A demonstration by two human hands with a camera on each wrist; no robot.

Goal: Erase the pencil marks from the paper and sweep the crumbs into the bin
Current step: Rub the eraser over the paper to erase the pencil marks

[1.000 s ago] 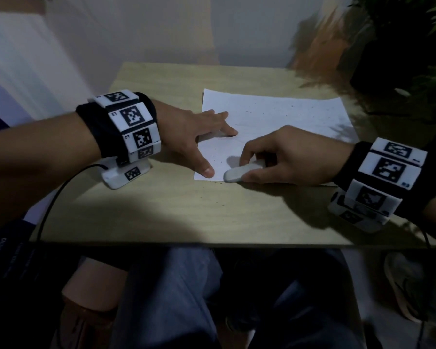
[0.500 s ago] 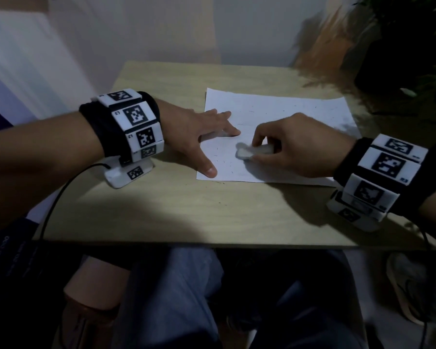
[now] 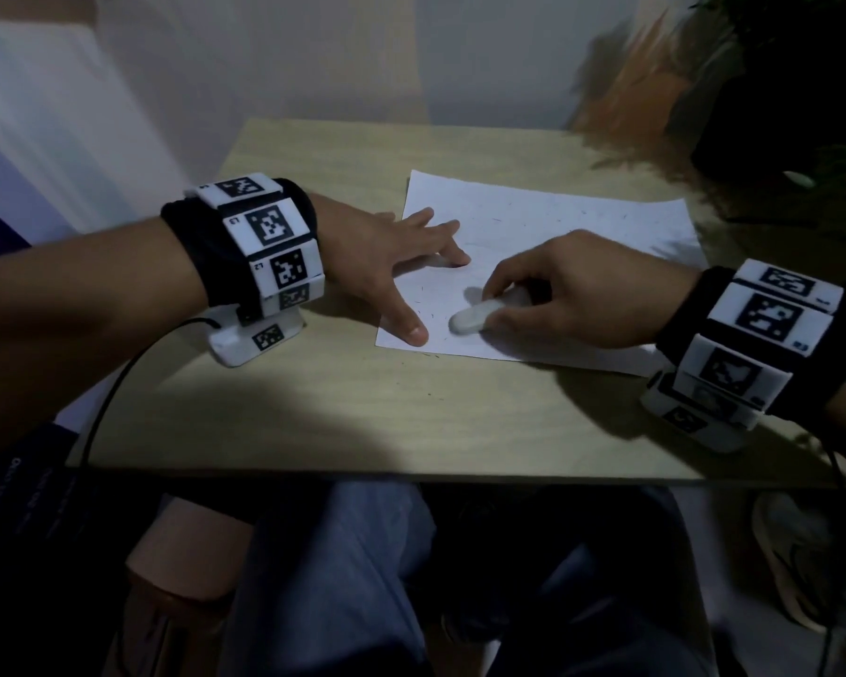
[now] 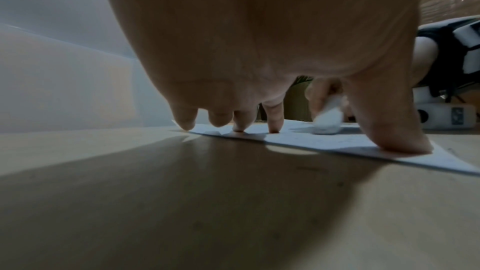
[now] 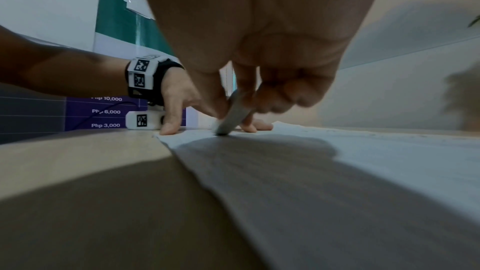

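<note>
A white sheet of paper (image 3: 558, 227) lies on the wooden table (image 3: 362, 408), speckled with small dark eraser crumbs (image 3: 433, 317). My left hand (image 3: 401, 266) lies spread flat, fingertips and thumb pressing the paper's left edge (image 4: 324, 143). My right hand (image 3: 558, 290) pinches a white eraser (image 3: 475, 317) and holds its tip on the paper near the lower left corner, just right of my left thumb. In the right wrist view the eraser (image 5: 233, 116) stands slanted under the fingers, touching the paper (image 5: 363, 161). The left wrist view shows the eraser (image 4: 327, 118) blurred. No bin is in view.
Potted plants (image 3: 777, 90) stand dark at the table's far right corner. A wall runs behind the table. A few crumbs (image 3: 428, 394) lie on the bare wood in front of the paper. My knees (image 3: 338, 579) sit under the table's near edge.
My right hand with the eraser rubbed up from the paper's bottom edge, then came back down toward the lower left corner. My left hand has stayed pressed on the paper.
</note>
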